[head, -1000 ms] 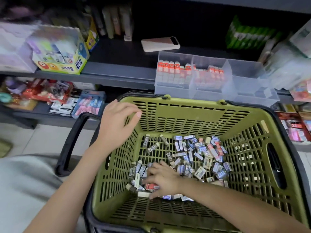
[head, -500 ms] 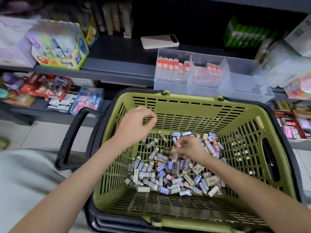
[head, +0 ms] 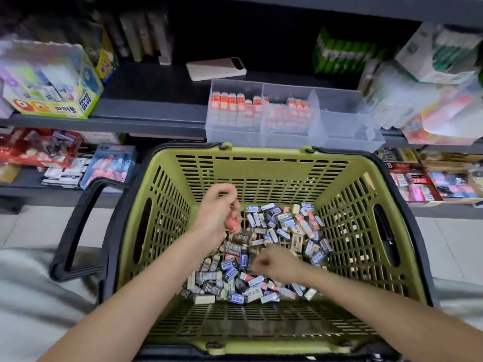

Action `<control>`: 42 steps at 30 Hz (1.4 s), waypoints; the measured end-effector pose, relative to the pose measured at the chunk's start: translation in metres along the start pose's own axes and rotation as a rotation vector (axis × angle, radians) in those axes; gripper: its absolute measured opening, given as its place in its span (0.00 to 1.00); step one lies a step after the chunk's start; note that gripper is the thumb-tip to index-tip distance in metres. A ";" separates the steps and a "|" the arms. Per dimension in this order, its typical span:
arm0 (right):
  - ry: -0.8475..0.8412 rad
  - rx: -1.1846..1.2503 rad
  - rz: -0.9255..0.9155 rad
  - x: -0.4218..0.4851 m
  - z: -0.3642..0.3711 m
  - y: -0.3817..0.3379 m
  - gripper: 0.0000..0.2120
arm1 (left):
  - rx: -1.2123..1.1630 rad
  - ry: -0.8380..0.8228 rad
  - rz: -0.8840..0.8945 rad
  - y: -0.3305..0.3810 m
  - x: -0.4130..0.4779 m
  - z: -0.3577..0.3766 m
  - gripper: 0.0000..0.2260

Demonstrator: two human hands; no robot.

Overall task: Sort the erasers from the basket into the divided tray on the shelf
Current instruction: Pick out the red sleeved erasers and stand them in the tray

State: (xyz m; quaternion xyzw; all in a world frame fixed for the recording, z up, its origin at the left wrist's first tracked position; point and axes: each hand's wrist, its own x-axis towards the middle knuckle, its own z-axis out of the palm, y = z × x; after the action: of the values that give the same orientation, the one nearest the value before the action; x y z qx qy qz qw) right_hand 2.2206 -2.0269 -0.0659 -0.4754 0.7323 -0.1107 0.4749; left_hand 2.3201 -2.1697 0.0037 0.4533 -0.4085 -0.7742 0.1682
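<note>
Picking is the step in hand. The left hand [head: 218, 212], fingers curled, grips a small red-sleeved eraser [head: 232, 223] just above the heap of loose paper-sleeved erasers [head: 282, 231] in the olive-green slotted plastic basket [head: 261, 173]. The right hand [head: 277, 262], nearer and to its right, curls onto the heap; blur hides any catch. The next move is probably a carry up beyond both hands to the clear plastic divided tray [head: 339, 142], into a red-filled section.
</note>
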 end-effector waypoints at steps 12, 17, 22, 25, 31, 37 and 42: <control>-0.149 -0.397 0.091 0.033 0.045 -0.003 0.31 | -0.158 0.081 -0.186 0.026 0.010 -0.024 0.09; -0.292 -0.344 0.175 0.033 0.040 -0.005 0.21 | -0.132 0.096 -0.207 0.023 0.013 -0.024 0.04; -0.232 -0.428 0.121 0.030 0.038 -0.002 0.21 | -0.107 0.025 -0.238 0.018 0.015 -0.024 0.07; -0.236 -0.319 0.104 0.025 0.037 0.004 0.23 | -0.090 0.012 -0.255 0.013 0.017 -0.025 0.15; -0.043 0.088 0.114 0.017 0.015 0.005 0.12 | 0.013 -0.029 -0.239 0.005 0.022 -0.023 0.18; 0.117 0.849 -0.010 0.016 -0.047 -0.044 0.04 | 0.277 -0.187 -0.204 0.000 0.023 -0.019 0.16; 0.127 1.005 -0.140 0.026 -0.052 -0.063 0.15 | 0.299 -0.199 -0.193 -0.009 0.021 -0.018 0.13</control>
State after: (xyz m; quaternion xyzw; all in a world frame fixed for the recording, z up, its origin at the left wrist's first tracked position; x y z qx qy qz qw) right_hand 2.2139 -2.0958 -0.0149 -0.2285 0.5825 -0.5093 0.5908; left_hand 2.3248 -2.1862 -0.0200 0.4314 -0.4883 -0.7584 -0.0171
